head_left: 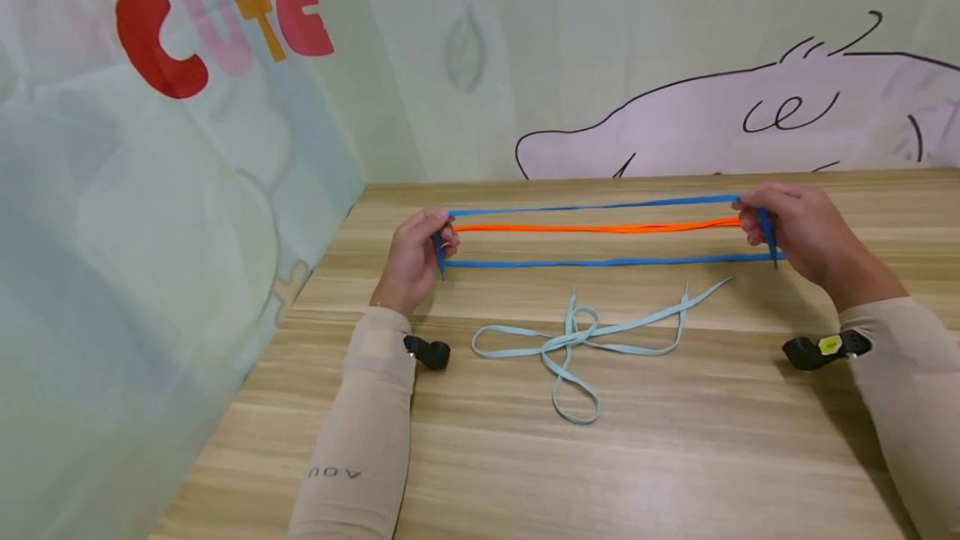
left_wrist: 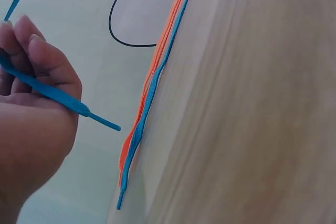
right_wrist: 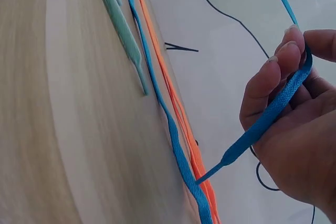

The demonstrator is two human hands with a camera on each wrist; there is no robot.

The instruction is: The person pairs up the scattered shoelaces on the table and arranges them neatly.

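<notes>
A blue shoelace (head_left: 592, 207) is stretched almost straight between the two hands, raised above the table. My left hand (head_left: 412, 258) pinches it near one end, and its tipped end hangs down across the palm in the left wrist view. The right hand (head_left: 806, 236) pinches the other side between thumb and fingers, with that end (right_wrist: 273, 108) dangling over the palm. Beneath, several orange strands of shoelace (head_left: 600, 229) lie side by side. Another blue shoelace (head_left: 615, 262) lies straight along their near side. Nearer still, a pale green shoelace (head_left: 622, 348) rests in loose, crossing loops.
The wood-grain table (head_left: 525, 482) ends at the back against a printed cloth (head_left: 420, 48) with a cartoon outline. More cloth with coloured letters (head_left: 172, 65) hangs along the left side. Each wrist carries a black camera strap (head_left: 825, 348).
</notes>
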